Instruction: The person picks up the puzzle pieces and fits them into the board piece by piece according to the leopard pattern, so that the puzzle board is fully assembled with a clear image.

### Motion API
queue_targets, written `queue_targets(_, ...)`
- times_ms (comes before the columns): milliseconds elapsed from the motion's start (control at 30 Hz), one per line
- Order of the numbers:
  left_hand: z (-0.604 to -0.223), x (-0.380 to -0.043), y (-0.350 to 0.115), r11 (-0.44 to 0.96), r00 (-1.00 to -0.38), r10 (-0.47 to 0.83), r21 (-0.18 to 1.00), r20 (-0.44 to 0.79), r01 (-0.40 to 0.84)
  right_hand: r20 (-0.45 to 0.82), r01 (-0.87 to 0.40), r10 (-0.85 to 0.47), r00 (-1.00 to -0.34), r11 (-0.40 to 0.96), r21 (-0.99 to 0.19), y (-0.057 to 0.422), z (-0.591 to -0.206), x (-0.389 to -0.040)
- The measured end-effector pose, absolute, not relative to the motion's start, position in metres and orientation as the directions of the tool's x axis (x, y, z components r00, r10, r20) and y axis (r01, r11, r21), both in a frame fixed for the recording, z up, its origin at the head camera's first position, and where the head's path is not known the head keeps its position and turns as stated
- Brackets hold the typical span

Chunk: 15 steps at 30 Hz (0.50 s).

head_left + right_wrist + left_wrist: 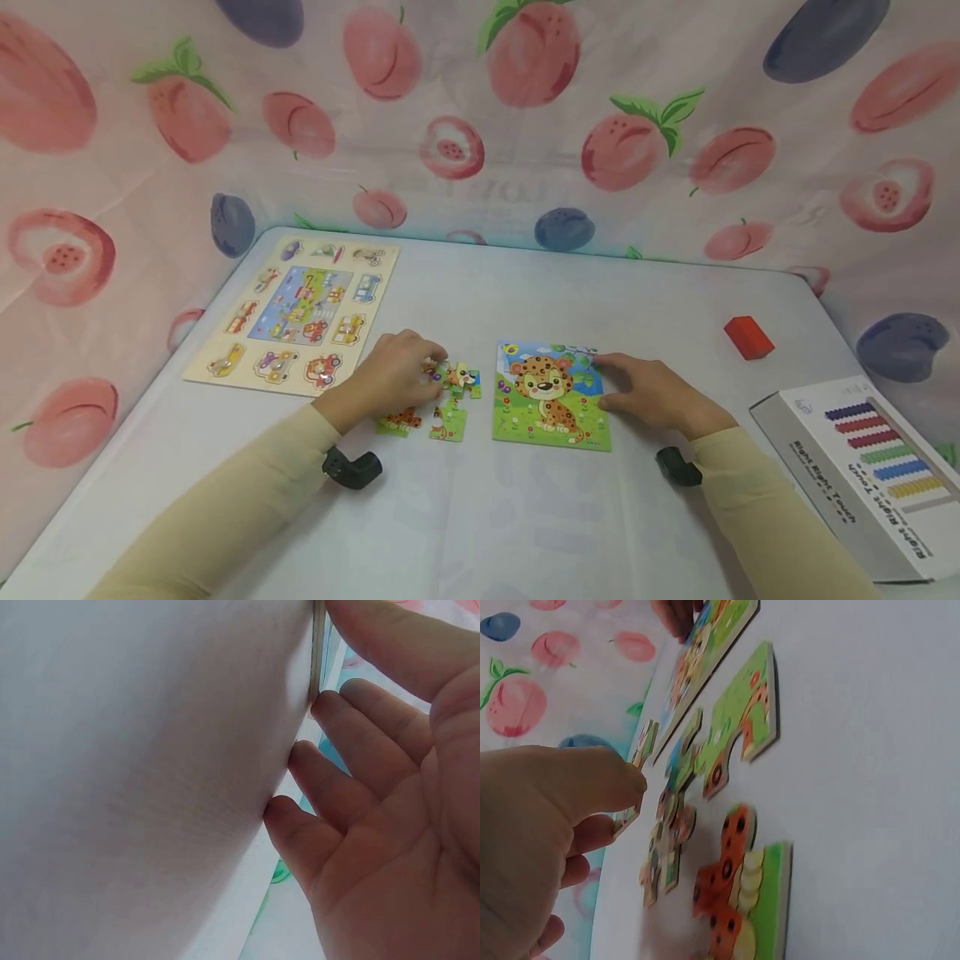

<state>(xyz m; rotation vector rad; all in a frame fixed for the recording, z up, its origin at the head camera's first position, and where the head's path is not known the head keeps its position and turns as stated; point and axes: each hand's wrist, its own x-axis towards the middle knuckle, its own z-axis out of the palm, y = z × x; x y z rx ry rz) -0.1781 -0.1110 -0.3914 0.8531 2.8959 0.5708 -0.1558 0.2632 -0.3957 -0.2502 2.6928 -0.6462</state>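
Note:
My left hand [397, 371] pinches a jigsaw piece [628, 817] between thumb and fingers, held above the table; most of it is hidden. Below and beside that hand lie several loose pieces with leopard spots and green grass, such as a grass piece [450, 422] and a spotted piece [739, 892]. To their right is the leopard picture board [551, 400], flat and whole. My right hand [660, 392] rests at the board's right edge, with the thumb and fingertips touching it. In the right wrist view its fingers [360, 742] are loosely extended, with fingertips against the table.
A wooden vehicle puzzle board [352, 287] lies at the back left. A red block [748, 337] sits on the right, behind a white and grey box [795, 458] printed with coloured strips. A fruit-patterned curtain [525, 167] borders the white table [525, 525].

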Motion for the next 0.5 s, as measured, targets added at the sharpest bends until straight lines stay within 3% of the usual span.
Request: queue_targets(500,-0.398,-0.17,-0.073,0.727,-0.792,0.608,0.357,0.065,0.587,-0.307,-0.078,-0.248,-0.919,0.876,-0.475,0.263,-0.394,-0.156)
